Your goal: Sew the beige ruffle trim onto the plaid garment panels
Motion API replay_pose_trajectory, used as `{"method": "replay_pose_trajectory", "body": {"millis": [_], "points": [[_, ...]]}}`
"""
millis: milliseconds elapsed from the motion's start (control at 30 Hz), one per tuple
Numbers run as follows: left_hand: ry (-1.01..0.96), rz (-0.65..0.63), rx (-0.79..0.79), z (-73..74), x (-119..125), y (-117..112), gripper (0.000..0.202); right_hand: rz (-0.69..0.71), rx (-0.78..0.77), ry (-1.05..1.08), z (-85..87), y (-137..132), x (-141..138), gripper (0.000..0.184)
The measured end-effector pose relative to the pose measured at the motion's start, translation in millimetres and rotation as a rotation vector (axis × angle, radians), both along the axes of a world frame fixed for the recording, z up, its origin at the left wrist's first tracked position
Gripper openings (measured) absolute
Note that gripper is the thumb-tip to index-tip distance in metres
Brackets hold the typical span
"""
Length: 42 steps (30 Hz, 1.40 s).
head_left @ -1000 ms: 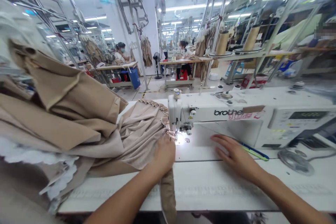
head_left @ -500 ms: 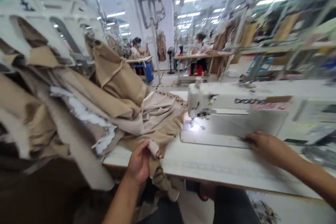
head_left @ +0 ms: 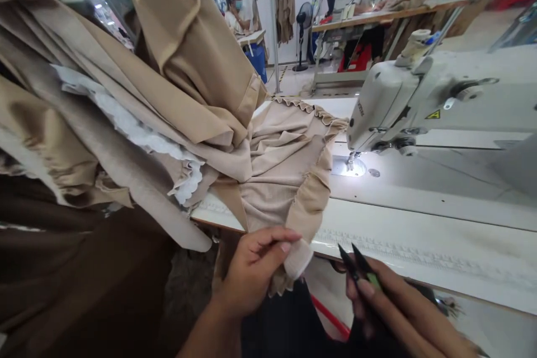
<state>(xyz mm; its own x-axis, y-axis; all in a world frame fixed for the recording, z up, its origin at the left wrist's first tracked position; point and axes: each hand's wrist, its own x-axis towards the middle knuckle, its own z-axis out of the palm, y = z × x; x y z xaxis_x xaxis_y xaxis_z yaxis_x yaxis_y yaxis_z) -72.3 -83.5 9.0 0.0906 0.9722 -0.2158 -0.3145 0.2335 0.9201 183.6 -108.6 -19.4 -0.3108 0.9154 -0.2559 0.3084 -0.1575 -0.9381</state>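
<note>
A tan garment piece with a ruffled edge is spread on the table left of the sewing machine needle. My left hand pinches the near end of its ruffled strip between thumb and fingers at the table's front edge, where a pale folded bit of cloth shows. To the right, my right hand is closed around black thread snips. Their two pointed blades are apart and aim up and away from me, a short gap from the cloth.
The white sewing machine stands at the right, its lamp lit over the needle plate. Tan garments with white lace hang at the left. Beyond are two people at other tables, a black fan and a blue bin.
My right hand has come from the machine bed to the table's front edge and now shows snips. The view has moved closer and turned; my left hand still pinches the cloth.
</note>
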Motion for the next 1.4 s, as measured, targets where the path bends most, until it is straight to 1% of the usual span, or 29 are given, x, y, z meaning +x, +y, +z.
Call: {"method": "replay_pose_trajectory", "body": {"millis": [67, 133, 300, 400, 567, 667, 767, 900, 1067, 1233, 1400], "points": [[0.09, -0.04, 0.032, 1.5, 5, -2, 0.018, -0.003, -0.13, 0.096, -0.1, -6, -5, 0.051], [0.135, -0.059, 0.059, 3.2, 11, -2, 0.019, 0.013, -0.234, 0.171, 1.9, -8, -7, 0.054], [0.121, -0.093, 0.085, 9.7, 30, 5, 0.026, 0.095, -0.402, 0.305, 13.5, 3, -13, 0.061], [0.107, -0.154, 0.069, 12.3, 38, 7, 0.03, 0.146, -0.436, 0.408, 21.4, 14, -15, 0.056], [0.103, -0.264, -0.005, 9.3, 42, 4, 0.048, 0.135, -0.465, 0.402, 28.0, 24, -13, 0.057], [0.086, -0.294, -0.033, 6.5, 43, 4, 0.054, 0.126, -0.505, 0.42, 28.2, 26, -13, 0.056], [0.055, -0.313, -0.052, 5.0, 43, 5, 0.057, 0.112, -0.527, 0.474, 26.3, 28, -16, 0.055], [0.0, -0.347, -0.041, 3.3, 41, 8, 0.055, 0.088, -0.522, 0.506, 19.8, 32, -18, 0.056], [-0.043, -0.385, -0.022, 0.9, 38, 11, 0.058, 0.162, -0.561, 0.479, 14.3, 35, -10, 0.055], [-0.029, -0.416, -0.026, -0.8, 39, 12, 0.059, 0.169, -0.596, 0.522, 11.8, 36, -8, 0.049], [-0.016, -0.46, -0.06, -2.3, 36, 14, 0.065, 0.127, -0.582, 0.537, 9.0, 37, -13, 0.051]]}}
